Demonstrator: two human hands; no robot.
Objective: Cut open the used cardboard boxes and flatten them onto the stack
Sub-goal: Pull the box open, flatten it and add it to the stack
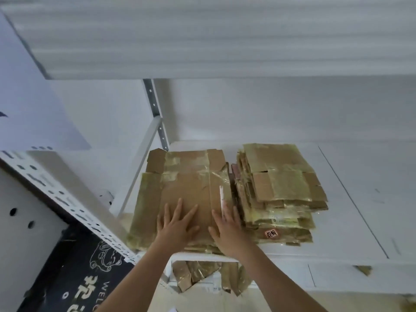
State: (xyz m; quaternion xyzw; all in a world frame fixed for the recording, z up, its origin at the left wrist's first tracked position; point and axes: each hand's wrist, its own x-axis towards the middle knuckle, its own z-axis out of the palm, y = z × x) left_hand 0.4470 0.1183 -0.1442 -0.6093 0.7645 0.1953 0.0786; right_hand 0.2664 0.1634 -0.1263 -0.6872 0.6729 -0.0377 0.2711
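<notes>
A flattened brown cardboard box (186,176), patched with yellowish tape, lies on top of the left stack on a white shelf (351,221). My left hand (177,224) presses flat on its near part with fingers spread. My right hand (227,228) lies flat beside it, fingers straight, on the box's right side next to a white strip (221,199). A second stack of flattened boxes (279,192) sits just to the right, with a small orange label on its front edge.
A white upper shelf (202,41) hangs overhead. Perforated metal uprights (155,113) and a slanted rail (67,203) stand left. More flattened cardboard (209,275) lies on the shelf below. A dark printed mat (85,271) covers the floor at lower left.
</notes>
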